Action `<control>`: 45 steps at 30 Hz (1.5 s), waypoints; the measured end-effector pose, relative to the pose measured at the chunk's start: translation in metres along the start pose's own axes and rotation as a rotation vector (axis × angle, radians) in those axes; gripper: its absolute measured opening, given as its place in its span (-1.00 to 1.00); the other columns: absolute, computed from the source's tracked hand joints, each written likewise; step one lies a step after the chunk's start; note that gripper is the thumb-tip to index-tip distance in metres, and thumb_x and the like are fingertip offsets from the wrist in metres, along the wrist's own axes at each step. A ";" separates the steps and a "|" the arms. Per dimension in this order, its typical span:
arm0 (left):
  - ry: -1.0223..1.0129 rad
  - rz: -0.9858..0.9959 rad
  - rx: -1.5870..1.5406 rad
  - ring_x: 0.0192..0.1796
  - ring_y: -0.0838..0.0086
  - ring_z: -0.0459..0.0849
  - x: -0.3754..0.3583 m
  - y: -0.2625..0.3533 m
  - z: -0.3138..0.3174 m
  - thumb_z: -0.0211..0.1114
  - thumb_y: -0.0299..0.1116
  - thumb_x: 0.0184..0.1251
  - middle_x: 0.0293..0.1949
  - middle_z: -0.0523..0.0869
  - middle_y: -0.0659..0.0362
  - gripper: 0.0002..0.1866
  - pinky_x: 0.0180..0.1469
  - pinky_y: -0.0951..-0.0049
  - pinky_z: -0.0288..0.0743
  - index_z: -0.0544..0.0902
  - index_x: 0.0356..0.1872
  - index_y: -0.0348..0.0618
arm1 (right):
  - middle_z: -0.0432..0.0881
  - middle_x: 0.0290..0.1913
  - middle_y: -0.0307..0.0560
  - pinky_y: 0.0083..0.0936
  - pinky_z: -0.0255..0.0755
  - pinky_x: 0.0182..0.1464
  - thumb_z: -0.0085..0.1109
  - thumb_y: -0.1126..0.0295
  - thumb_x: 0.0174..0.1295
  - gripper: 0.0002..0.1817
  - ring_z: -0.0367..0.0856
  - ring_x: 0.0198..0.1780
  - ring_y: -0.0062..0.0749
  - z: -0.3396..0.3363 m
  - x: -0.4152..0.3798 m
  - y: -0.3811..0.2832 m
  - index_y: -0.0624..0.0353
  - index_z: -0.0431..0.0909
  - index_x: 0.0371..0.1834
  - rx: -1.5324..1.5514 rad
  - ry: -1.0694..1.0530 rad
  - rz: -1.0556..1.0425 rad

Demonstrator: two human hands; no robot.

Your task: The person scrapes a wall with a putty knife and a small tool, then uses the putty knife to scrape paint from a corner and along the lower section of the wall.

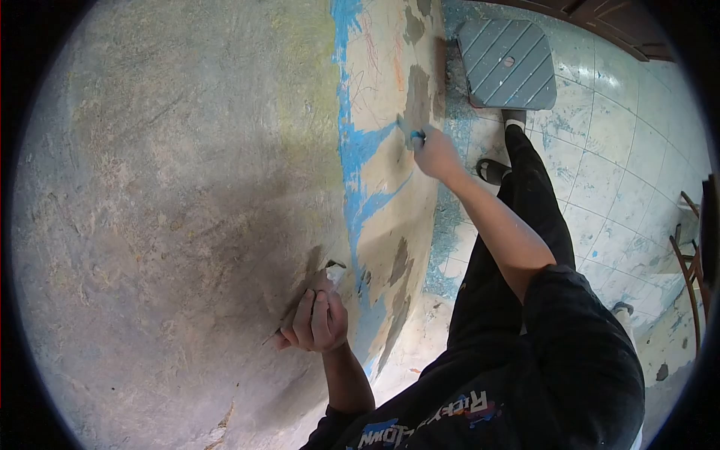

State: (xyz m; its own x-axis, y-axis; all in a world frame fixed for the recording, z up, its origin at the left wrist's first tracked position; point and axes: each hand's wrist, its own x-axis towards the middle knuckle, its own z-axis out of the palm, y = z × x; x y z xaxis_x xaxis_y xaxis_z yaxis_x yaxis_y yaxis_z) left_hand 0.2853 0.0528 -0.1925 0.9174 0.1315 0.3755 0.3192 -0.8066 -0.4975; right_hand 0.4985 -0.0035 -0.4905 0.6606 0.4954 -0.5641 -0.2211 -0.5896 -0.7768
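Observation:
My right hand [436,155] is wrapped round the handle of a scraper [407,133], whose blade lies at the wall beside a blue paint patch [365,146]. Lower down, my left hand [316,321] is closed in front of the grey, bare part of the wall [187,187]. A small whitish piece [334,274] with a dark edge sticks up from its fingers, and a thin dark tip shows below them. What exactly the left hand holds is too small to make out.
A grey plastic stool [506,64] stands on the tiled floor [611,135], which is spotted with paint. My legs and sandalled feet are beside the wall. Brown wooden furniture [607,22] is at the top right, with wooden bars [686,274] at the right edge.

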 end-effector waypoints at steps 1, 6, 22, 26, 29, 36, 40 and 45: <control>0.001 0.006 -0.004 -0.12 0.39 0.66 0.002 0.000 -0.001 0.63 -0.43 -0.01 -0.18 0.72 0.42 -0.66 0.12 0.20 0.22 0.71 -0.22 0.22 | 0.71 -0.17 0.42 0.11 0.55 0.04 0.10 0.26 0.39 -0.70 0.69 -0.05 0.37 0.006 0.006 0.008 0.33 0.56 -0.11 -0.008 -0.001 0.006; 0.002 -0.011 -0.026 -0.14 0.40 0.64 0.003 0.001 0.000 0.62 -0.42 0.01 -0.19 0.72 0.43 -0.67 0.11 0.21 0.21 0.72 -0.22 0.22 | 0.71 -0.20 0.41 0.11 0.55 0.03 0.11 0.25 0.37 -0.69 0.70 -0.07 0.36 -0.006 0.000 0.001 0.33 0.57 -0.11 0.000 -0.004 -0.020; 0.006 0.023 -0.021 -0.15 0.41 0.63 0.002 -0.001 0.001 0.62 -0.38 0.03 -0.18 0.73 0.44 -0.68 0.12 0.19 0.21 0.72 -0.21 0.23 | 0.72 -0.09 0.36 0.05 0.57 0.08 0.14 0.24 0.36 -0.70 0.71 0.01 0.28 -0.003 0.023 -0.001 0.27 0.60 -0.06 -0.107 -0.045 0.051; 0.013 0.008 0.000 -0.13 0.43 0.64 -0.002 0.000 0.002 0.64 -0.40 0.01 -0.17 0.73 0.44 -0.66 0.13 0.20 0.20 0.72 -0.20 0.23 | 0.71 -0.10 0.38 0.06 0.57 0.07 0.13 0.25 0.36 -0.70 0.70 0.01 0.29 -0.011 0.003 -0.006 0.29 0.60 -0.06 -0.053 -0.044 0.027; 0.035 0.018 -0.017 -0.12 0.43 0.64 0.001 0.000 0.003 0.64 -0.40 0.00 -0.16 0.73 0.44 -0.66 0.12 0.21 0.20 0.72 -0.21 0.23 | 0.71 -0.10 0.40 0.07 0.56 0.07 0.13 0.25 0.37 -0.69 0.70 0.02 0.30 -0.014 0.017 0.004 0.30 0.60 -0.06 -0.066 -0.078 0.009; 0.010 0.002 -0.010 -0.12 0.41 0.64 -0.003 -0.001 0.000 0.64 -0.40 0.01 -0.18 0.72 0.43 -0.66 0.12 0.19 0.19 0.72 -0.22 0.23 | 0.70 -0.13 0.36 0.07 0.53 0.06 0.21 0.26 0.34 -0.73 0.67 0.00 0.34 0.000 0.012 -0.002 0.30 0.63 -0.15 -0.053 0.010 0.026; 0.005 0.001 -0.020 -0.12 0.40 0.65 -0.002 0.000 -0.001 0.64 -0.41 0.00 -0.19 0.72 0.43 -0.67 0.13 0.17 0.19 0.73 -0.23 0.23 | 0.71 -0.06 0.40 0.06 0.57 0.10 0.15 0.27 0.34 -0.68 0.69 0.04 0.33 -0.001 0.029 0.006 0.31 0.59 -0.02 -0.093 -0.028 0.049; 0.033 -0.004 -0.003 -0.11 0.38 0.67 -0.002 0.003 0.006 0.64 -0.42 0.00 -0.21 0.72 0.44 -0.68 0.13 0.17 0.20 0.73 -0.24 0.22 | 0.72 -0.11 0.39 0.05 0.56 0.08 0.17 0.26 0.31 -0.67 0.70 0.01 0.31 -0.008 0.011 0.002 0.30 0.59 -0.02 -0.035 -0.024 0.027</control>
State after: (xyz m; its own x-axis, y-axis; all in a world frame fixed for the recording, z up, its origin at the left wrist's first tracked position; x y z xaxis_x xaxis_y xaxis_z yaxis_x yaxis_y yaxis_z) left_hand 0.2855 0.0538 -0.1993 0.9078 0.1152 0.4032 0.3218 -0.8079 -0.4937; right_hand 0.5110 -0.0042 -0.4959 0.6374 0.4937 -0.5917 -0.2134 -0.6247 -0.7511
